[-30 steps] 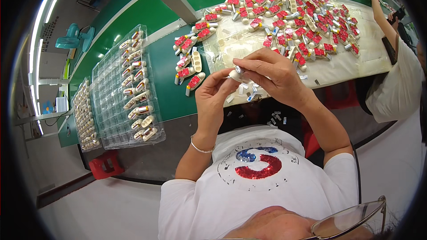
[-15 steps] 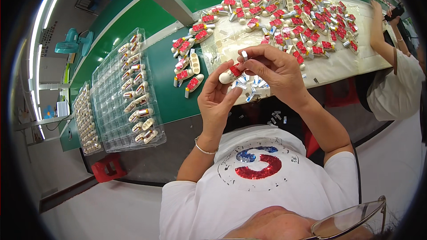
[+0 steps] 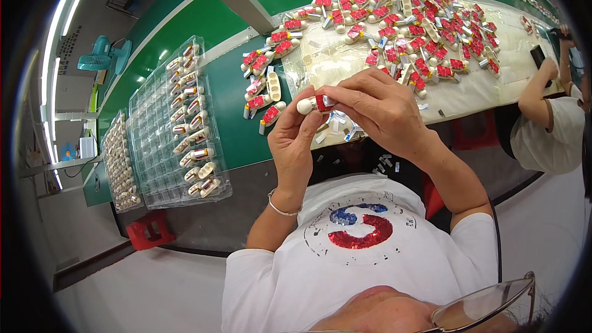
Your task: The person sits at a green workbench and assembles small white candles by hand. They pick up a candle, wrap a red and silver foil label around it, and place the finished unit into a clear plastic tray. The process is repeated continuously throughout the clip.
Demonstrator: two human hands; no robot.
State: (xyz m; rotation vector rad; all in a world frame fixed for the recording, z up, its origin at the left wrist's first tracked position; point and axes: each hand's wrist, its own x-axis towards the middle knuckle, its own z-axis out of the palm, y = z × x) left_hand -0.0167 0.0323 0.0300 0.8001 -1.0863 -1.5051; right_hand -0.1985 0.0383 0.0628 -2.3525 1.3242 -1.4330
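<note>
In front of my chest, my left hand point(image 3: 292, 143) pinches a small cream-coloured plastic part point(image 3: 304, 106) between thumb and fingers. The part has a rounded end pointing left and a red patch in the middle. My right hand point(image 3: 383, 106) has its thumb and fingertips closed at the part's right end, by the red patch and a small white tab point(image 3: 328, 102). Its fingers hide most of that end. Just beyond my left hand, several similar parts with red patches point(image 3: 272, 113) lie on the green tabletop point(image 3: 237, 142).
A big pile of red-patched parts point(image 3: 425, 43) covers the cream mat point(image 3: 512, 80). White and blue scraps point(image 3: 351, 131) lie near my hands. Left is a clear compartment tray point(image 3: 157, 142) with parts along one side, then another filled tray point(image 3: 120, 166). A co-worker's arm point(image 3: 535, 95) is at right.
My right hand has lowered its fingertips onto the part, and the white strip it held up is now against the red patch. The part has turned level. The co-worker's arm has drawn back.
</note>
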